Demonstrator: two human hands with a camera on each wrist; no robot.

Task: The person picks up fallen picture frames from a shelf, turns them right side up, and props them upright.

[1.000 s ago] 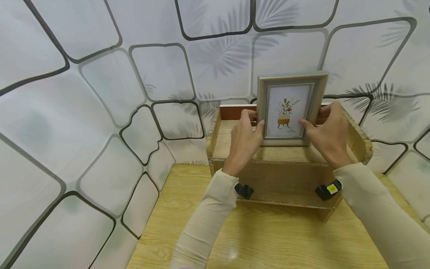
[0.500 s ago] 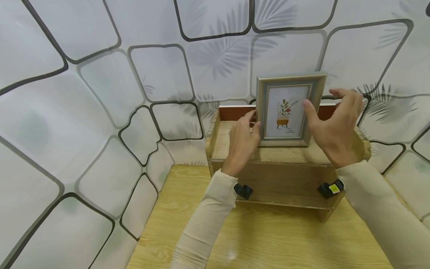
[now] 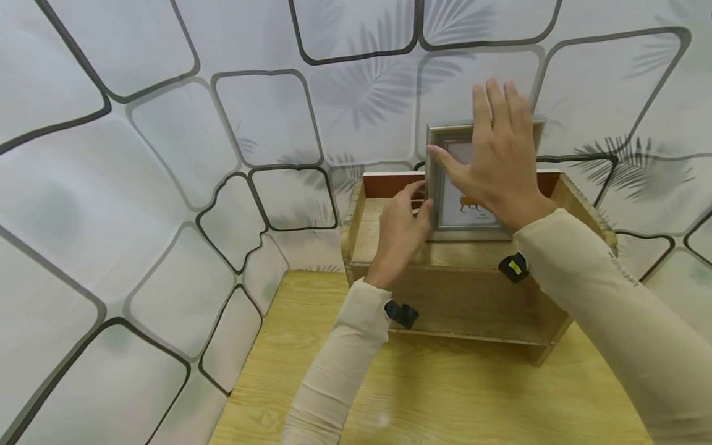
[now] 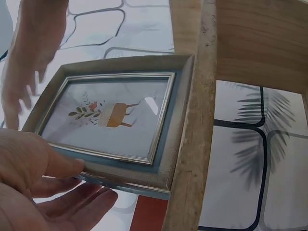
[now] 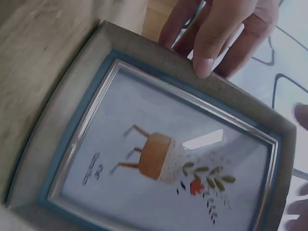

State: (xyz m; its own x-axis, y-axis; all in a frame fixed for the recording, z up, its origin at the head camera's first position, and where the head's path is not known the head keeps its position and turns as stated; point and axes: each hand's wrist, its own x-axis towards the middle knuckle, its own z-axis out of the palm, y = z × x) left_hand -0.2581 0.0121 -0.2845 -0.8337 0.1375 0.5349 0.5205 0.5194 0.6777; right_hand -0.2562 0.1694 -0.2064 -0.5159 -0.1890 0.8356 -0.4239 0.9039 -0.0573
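Observation:
A silver-gold picture frame (image 3: 464, 235) stands upright on the top board of a small wooden shelf (image 3: 473, 303); its print of a potted plant is partly covered in the head view. My left hand (image 3: 402, 228) holds the frame's left edge, thumb on the front and fingers around behind, as the left wrist view shows with the thumb (image 4: 72, 165) on the border. My right hand (image 3: 499, 157) is raised in front of the frame's upper part, its fingers straight and pointing up past the top edge. In the right wrist view the whole print (image 5: 159, 159) shows, tilted sideways.
The shelf stands on a yellow wood-grain table (image 3: 389, 395) against a wall with patterned covering (image 3: 378, 111). Raised side panels (image 3: 589, 213) bound its top board, and a reddish-brown strip (image 3: 389, 185) runs along its back. A lower compartment opens toward me.
My right hand has let go of the frame's right edge and moved up and left across its front, fingers straightened. The left hand and the frame have stayed in place.

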